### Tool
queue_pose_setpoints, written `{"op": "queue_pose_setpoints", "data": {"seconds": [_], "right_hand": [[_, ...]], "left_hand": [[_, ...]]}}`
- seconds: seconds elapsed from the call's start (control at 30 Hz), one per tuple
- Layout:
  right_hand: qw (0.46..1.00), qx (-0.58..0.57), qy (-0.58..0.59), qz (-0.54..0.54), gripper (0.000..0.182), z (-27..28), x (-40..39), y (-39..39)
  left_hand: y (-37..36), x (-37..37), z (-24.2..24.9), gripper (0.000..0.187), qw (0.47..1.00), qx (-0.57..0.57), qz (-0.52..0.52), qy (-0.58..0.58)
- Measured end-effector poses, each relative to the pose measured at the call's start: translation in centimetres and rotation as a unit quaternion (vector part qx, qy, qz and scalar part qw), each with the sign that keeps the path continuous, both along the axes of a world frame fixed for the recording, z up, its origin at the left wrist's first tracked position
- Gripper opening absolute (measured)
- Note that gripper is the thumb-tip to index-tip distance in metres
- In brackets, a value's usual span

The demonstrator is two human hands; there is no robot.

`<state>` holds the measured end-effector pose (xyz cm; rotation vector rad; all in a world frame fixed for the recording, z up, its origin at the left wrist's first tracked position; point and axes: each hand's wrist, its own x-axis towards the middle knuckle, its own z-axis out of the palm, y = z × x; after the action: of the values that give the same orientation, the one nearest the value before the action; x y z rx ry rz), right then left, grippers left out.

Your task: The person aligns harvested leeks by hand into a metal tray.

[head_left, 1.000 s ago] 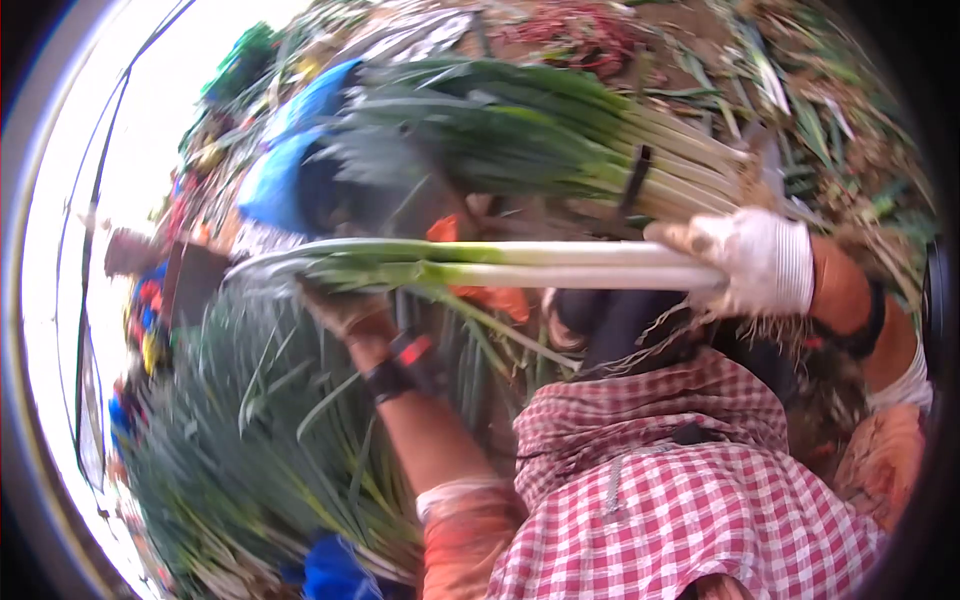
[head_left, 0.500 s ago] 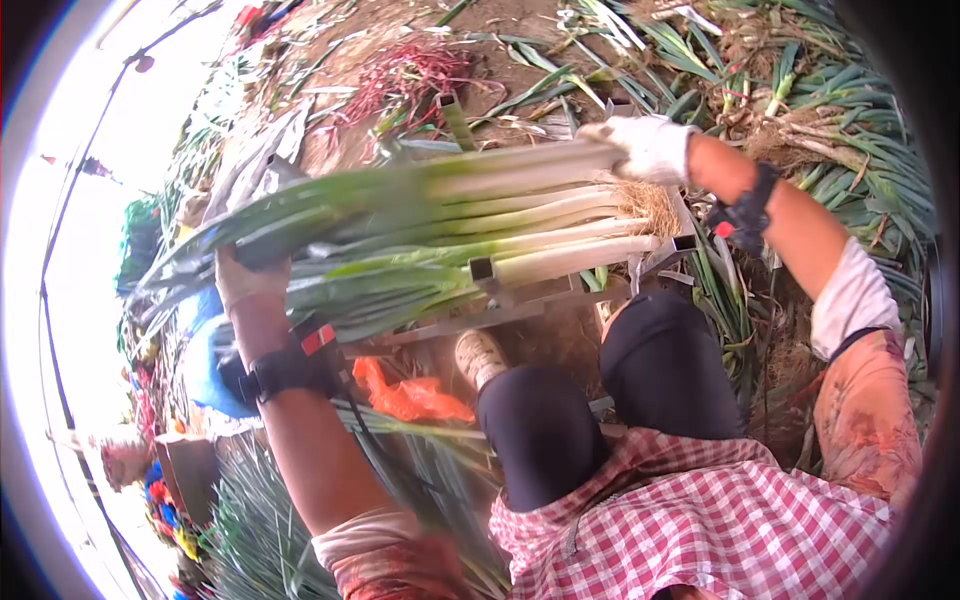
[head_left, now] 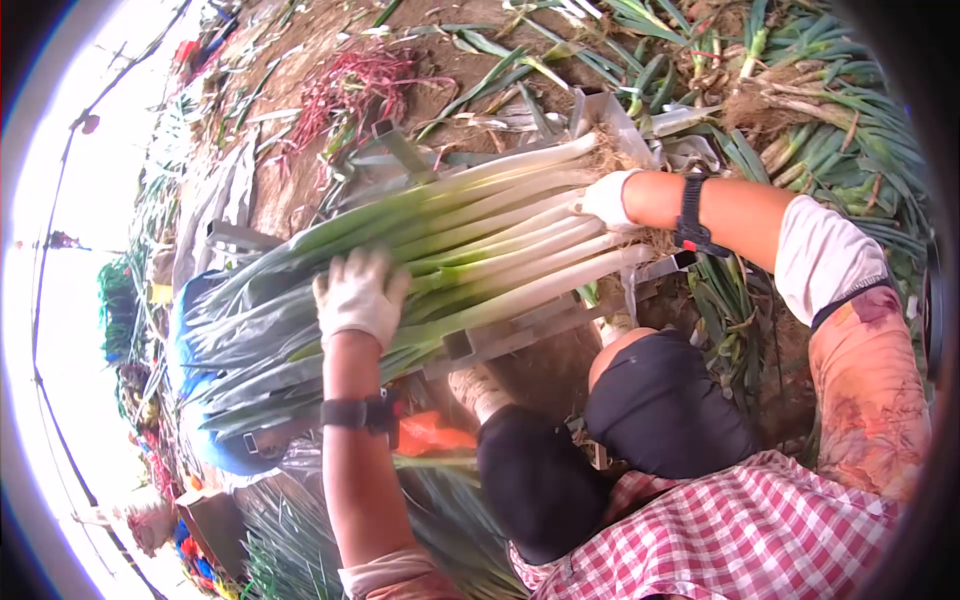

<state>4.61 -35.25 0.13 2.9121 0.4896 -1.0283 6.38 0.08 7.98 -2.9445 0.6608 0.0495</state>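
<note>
A layer of leeks (head_left: pixel 500 240) lies side by side in a low metal frame (head_left: pixel 500 335), white stalks and roots to the right, green leaves to the left. My left hand (head_left: pixel 362 292), in a white glove, rests on the green leaves with its fingers spread. At the root end, my gloved right hand (head_left: pixel 606 200) is closed over the white stalks, its fingers curled and partly hidden. The leaf tips spread over blue plastic (head_left: pixel 235 452) at the left.
Red ties (head_left: pixel 345 95) lie heaped on the soil beyond the frame. More leeks (head_left: pixel 825 130) are piled at the upper right. An orange plastic bag (head_left: pixel 432 434) lies near my feet, and further leeks (head_left: pixel 295 525) are at the lower left. Upright frame posts (head_left: pixel 400 148) stick up beside the leeks.
The leeks held up between both hands now lie on the others in the frame. My left hand has moved right and opened on the leaves; my right hand has come lower and nearer.
</note>
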Motion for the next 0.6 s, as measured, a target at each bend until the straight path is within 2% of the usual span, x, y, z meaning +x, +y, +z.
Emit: {"op": "queue_pose_setpoints", "data": {"seconds": [0.07,0.13,0.2,0.23,0.27,0.33,0.4,0.47,0.53,0.57,0.6], "right_hand": [[1.0,0.003,-0.008,-0.008,0.042,1.5,-0.5,1.4],[0.999,-0.028,-0.018,0.016,0.038,1.5,-0.6,2.2],[0.974,-0.141,0.042,0.17,0.031,0.3,0.8,3.7],[0.976,-0.118,0.103,0.154,0.034,3.0,1.2,5.8],[0.975,-0.118,0.103,0.156,0.034,4.1,0.6,6.3],[0.992,-0.072,0.061,0.081,0.042,4.5,-0.5,6.8],[0.991,-0.058,0.075,0.094,0.044,3.8,-0.8,6.4],[0.995,-0.054,0.082,0.025,0.052,3.6,-0.5,6.4],[0.989,-0.073,0.095,0.085,0.054,3.4,0.4,6.6],[0.991,-0.055,0.056,0.108,0.054,2.4,0.1,6.2],[0.99,-0.073,0.057,0.104,0.054,2.8,-0.3,6.3]], "left_hand": [[0.1,-0.4,-1.2,0.038,0.994,0.001,0.046,0.097],[0.5,-0.7,-1.9,0.035,0.996,-0.019,0.027,0.081],[0.7,-0.9,-1.9,0.034,0.996,-0.038,0.034,0.071],[0.9,-0.9,-1.7,0.034,0.996,-0.037,0.036,0.071],[0.9,-0.9,-1.6,0.034,0.997,-0.043,0.035,0.063],[0.7,-1.0,-2.0,0.033,0.997,-0.054,0.031,0.054],[1.0,-0.8,-2.9,0.03,0.996,-0.078,0.015,0.037],[1.1,-0.4,-2.8,0.03,0.996,-0.022,-0.057,0.059],[0.4,-0.8,-1.6,0.032,0.997,-0.009,0.001,0.076],[1.7,0.0,-4.4,0.033,0.999,-0.016,-0.034,0.037],[2.0,-0.3,-4.4,0.037,0.998,-0.034,-0.049,-0.029]]}}
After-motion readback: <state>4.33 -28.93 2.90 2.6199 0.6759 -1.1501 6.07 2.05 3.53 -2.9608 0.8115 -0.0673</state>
